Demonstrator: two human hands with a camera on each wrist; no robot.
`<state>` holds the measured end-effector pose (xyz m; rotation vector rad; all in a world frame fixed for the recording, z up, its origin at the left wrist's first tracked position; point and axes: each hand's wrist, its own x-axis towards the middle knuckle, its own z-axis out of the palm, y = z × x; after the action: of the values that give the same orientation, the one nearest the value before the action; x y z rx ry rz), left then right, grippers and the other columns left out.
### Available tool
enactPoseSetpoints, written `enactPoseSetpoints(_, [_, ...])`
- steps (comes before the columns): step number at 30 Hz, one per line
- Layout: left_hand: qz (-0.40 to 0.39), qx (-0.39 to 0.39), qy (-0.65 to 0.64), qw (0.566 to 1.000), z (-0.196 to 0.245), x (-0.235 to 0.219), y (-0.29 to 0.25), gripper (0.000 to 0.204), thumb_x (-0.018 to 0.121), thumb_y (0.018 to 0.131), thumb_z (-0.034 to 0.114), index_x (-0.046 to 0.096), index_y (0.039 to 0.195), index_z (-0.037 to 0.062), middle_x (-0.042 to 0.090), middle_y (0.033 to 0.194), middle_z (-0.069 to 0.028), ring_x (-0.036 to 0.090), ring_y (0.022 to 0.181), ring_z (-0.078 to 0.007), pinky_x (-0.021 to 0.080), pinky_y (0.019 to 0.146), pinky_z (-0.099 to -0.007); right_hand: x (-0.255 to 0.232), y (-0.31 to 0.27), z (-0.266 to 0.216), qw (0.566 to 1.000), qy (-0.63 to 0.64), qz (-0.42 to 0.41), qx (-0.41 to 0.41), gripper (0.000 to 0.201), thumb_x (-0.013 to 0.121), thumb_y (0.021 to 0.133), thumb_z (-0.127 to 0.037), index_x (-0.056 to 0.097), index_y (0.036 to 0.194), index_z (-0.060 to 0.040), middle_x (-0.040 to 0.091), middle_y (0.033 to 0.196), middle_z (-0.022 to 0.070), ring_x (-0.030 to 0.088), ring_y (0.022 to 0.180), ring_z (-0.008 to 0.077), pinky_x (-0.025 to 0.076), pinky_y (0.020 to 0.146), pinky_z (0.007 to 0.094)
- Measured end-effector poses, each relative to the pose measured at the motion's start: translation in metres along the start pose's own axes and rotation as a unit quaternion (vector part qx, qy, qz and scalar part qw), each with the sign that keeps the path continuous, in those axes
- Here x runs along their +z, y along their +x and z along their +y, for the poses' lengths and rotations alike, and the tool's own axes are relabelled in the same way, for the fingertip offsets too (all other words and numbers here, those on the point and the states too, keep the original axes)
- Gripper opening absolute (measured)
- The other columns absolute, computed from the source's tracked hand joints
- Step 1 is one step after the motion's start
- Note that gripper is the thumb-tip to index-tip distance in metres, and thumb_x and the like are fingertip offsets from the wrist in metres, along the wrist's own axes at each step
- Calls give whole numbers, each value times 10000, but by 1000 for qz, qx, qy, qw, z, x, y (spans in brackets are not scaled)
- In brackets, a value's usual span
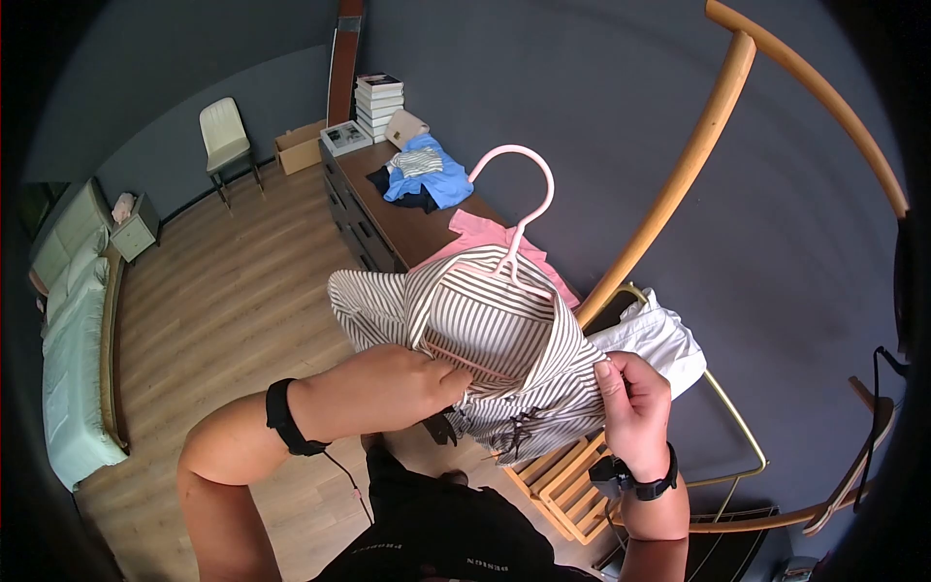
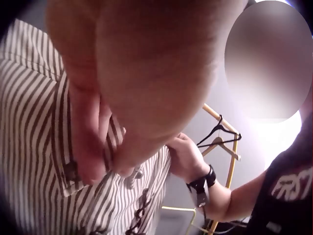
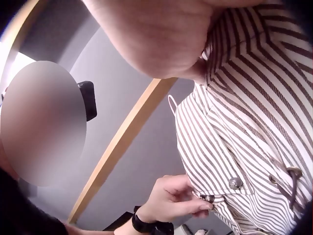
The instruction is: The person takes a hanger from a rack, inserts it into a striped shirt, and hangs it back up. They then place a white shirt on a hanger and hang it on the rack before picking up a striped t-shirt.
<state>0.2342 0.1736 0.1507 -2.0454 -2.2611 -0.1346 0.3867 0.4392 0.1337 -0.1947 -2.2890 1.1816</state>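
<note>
A brown-and-white striped shirt point(image 1: 485, 325) hangs around a pink hanger point(image 1: 539, 209), whose hook stands up above the collar. My left hand point(image 1: 412, 388) pinches the front edge of the shirt near the neck opening, close by a metal snap point(image 3: 235, 183) in the right wrist view. On the other side, my right hand point(image 1: 637, 403) grips the cloth between thumb and curled fingers. A dark lace point(image 1: 524, 427) dangles from the front of the shirt below the hands. Part of the hanger's lower bar shows inside the open neck.
Behind the shirt, a brown dresser point(image 1: 388, 228) bears a pink garment point(image 1: 475, 231), a blue garment point(image 1: 446, 175) and stacked books point(image 1: 378, 102). White cloth point(image 1: 664, 335) hangs on a gold rack point(image 1: 737, 427) at right. A curved wooden frame point(image 1: 679, 175) rises there, above a slatted wooden stand point(image 1: 572, 490).
</note>
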Motion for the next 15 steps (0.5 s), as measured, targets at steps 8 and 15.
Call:
enactPoseSetpoints(8, [0, -17, -247, 969, 1, 3, 2, 407, 662, 919, 99, 530, 1296, 18, 679, 1001, -168, 695, 840, -299, 570, 695, -388, -4, 12, 1, 997, 29, -51, 53, 196, 650, 990, -147, 660, 927, 38, 545, 677, -2, 446, 648, 59, 405, 585, 244])
enactPoseSetpoints(15, [77, -4, -251, 965, 8, 7, 6, 208, 598, 948, 127, 588, 1136, 38, 625, 847, -141, 651, 770, -337, 530, 664, -430, -3, 14, -5, 996, 35, -46, 68, 206, 652, 992, -157, 661, 929, 39, 547, 679, -7, 444, 648, 55, 401, 583, 244])
